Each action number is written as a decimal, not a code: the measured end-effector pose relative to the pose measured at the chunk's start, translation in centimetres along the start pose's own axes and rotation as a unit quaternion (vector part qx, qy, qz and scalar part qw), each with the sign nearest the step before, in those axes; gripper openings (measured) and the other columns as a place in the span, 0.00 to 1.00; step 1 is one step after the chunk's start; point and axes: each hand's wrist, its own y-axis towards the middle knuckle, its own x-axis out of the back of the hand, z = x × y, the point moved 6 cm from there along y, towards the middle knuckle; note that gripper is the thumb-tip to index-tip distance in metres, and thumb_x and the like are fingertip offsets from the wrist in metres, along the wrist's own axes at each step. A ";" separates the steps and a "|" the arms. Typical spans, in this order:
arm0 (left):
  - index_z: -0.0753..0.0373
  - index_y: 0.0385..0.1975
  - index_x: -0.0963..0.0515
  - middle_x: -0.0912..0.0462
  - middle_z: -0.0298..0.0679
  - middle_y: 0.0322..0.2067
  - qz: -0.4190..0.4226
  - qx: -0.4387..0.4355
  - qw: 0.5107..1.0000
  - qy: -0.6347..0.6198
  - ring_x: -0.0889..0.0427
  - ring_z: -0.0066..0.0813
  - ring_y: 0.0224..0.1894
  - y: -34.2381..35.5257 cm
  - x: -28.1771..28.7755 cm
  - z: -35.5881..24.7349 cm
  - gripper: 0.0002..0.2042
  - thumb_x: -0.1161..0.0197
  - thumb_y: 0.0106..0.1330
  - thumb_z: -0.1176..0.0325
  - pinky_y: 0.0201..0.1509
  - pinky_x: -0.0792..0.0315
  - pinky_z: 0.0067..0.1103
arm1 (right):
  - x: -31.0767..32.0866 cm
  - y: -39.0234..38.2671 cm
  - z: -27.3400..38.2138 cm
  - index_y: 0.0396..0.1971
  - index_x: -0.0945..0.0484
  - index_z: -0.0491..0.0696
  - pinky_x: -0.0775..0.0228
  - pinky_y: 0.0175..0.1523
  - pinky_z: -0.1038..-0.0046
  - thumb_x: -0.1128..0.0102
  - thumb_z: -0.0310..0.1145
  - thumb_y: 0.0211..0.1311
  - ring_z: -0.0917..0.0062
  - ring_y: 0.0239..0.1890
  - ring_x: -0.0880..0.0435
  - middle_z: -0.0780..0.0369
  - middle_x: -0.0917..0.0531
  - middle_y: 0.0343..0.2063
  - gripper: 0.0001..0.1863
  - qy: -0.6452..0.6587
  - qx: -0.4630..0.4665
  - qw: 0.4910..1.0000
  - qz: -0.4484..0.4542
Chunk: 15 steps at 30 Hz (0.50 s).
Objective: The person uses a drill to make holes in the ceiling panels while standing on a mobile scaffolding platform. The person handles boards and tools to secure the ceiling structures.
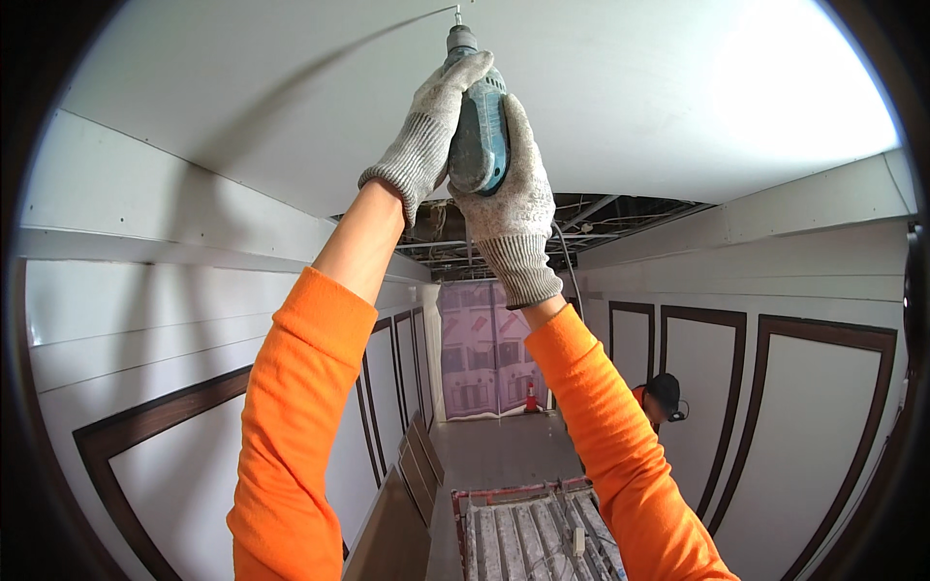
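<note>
Overhead, both my gloved hands grip a blue-green corded screw gun [481, 136], its nose pointing up at the white ceiling panel [601, 87]. My left hand [431, 126] wraps the tool's body near the front. Lower down, my right hand [513, 198] is closed around the handle area; some of its fingers are hidden behind the tool. A thin bit or screw [458, 16] at the tip meets or nearly meets the panel; contact is hard to tell. From the right hand a dark cord [569, 257] hangs down.
Past the panel's edge, an opening shows metal ceiling framing [581, 223]. Below is a scaffold platform [518, 542] with red rails. Brown boards [392, 528] lean along the left wall. A person in a dark cap [663, 395] is at the right; a red cone [531, 397] stands far off.
</note>
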 end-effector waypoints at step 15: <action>0.65 0.66 0.30 0.24 0.51 0.53 -0.010 -0.029 0.998 0.049 0.21 0.41 0.59 0.2 0.2 -1.2 0.40 0.38 0.67 0.36 0.64 0.25 0.39 | -0.4 0.5 0.2 0.76 0.40 0.51 0.23 0.66 0.63 0.19 0.32 0.49 0.60 0.64 0.19 0.52 0.22 0.63 0.53 0.009 0.022 1.000 -0.018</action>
